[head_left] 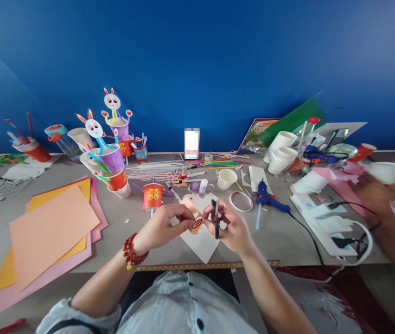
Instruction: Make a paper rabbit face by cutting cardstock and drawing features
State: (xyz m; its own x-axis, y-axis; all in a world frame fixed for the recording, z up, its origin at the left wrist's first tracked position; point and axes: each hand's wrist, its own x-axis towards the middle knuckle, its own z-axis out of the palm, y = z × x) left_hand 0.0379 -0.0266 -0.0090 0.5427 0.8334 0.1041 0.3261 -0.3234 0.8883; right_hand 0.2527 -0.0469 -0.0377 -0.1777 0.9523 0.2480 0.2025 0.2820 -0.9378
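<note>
My left hand [164,225] pinches a small peach paper piece [193,214] that carries a red oval shape, held just above the table. My right hand [230,227] is wrapped round small black scissors [215,217], whose blades point up and meet the paper's edge. Both hands hover over a white paper sheet [200,241] lying near the table's front edge. A red bead bracelet [131,253] circles my left wrist.
Peach, orange and pink paper sheets [49,227] lie at the left. Bunny paper cups [109,153] stand behind them. A red cup [153,195], white cup [226,178], tape ring [241,201] and blue glue gun [267,197] sit close ahead. Another person's hand [371,195] holds a white cup [385,172] at the right.
</note>
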